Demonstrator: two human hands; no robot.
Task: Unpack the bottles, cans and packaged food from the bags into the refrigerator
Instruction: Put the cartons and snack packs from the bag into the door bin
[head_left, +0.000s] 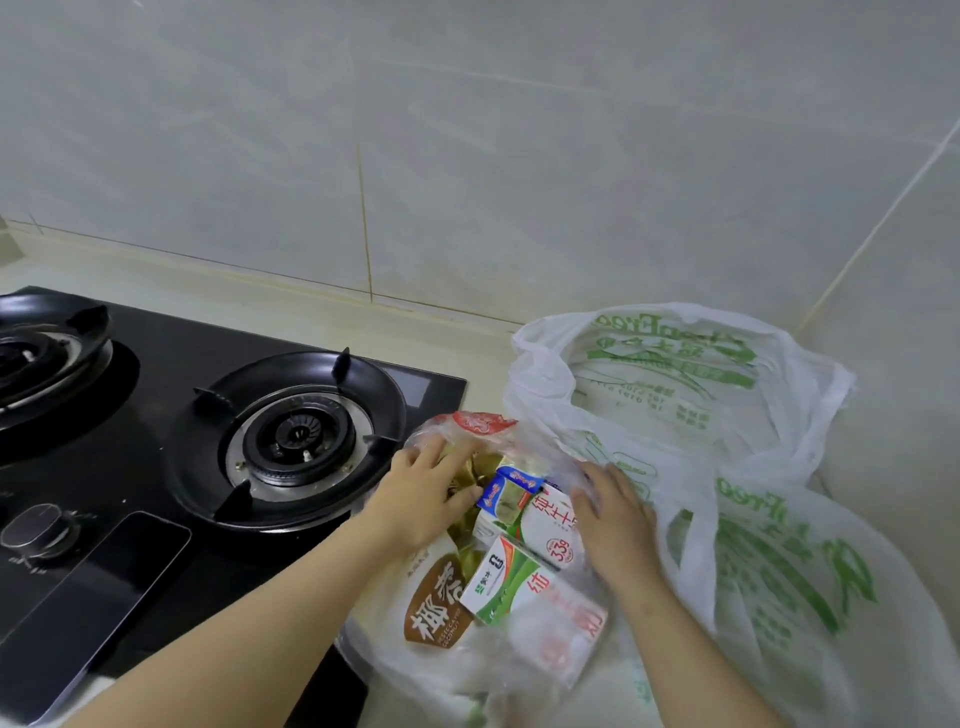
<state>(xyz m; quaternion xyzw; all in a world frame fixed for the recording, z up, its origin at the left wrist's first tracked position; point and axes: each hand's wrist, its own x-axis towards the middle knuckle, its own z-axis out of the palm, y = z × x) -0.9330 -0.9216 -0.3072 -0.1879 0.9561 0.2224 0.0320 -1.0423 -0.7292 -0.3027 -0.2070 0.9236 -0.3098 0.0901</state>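
Works at a pale stone bench (467, 338), just beside a black glass gas hob (150, 415). Spreads the mouth of a clear thin plastic bag (467, 423) with both hands. Lays the left hand (421, 499) on the hob-side rim, fingers (434, 452) fairly straight and fanned on the film, thumb touching a small blue-and-white cardboard box (506, 493). Sets the right hand (615, 525) on the opposite side, over film covering a white milk carton with red characters (553, 527); cannot tell, through blur and plastic, whether those fingers pinch the film or only press it. Lifts nothing yet. Finds all the packaged food inside the bag: the small box perched on top of the white carton, a green-and-white milk carton (501, 579) lying nearer, a white pouch with a brown label (434, 608) alongside on the left. Sees no refrigerator in view. Has a large white plastic bag with green print (675, 395) slumped just behind the right hand, against the grey tiled wall (467, 130).

By judgement, could tip the perched box onto the hob, near the closest burner ring (298, 434), by pulling the white carton first. Could tear the thin film on a carton corner and spill the rest toward the near bench edge. Could lose hold by gripping through slippery plastic rather than bare carton.
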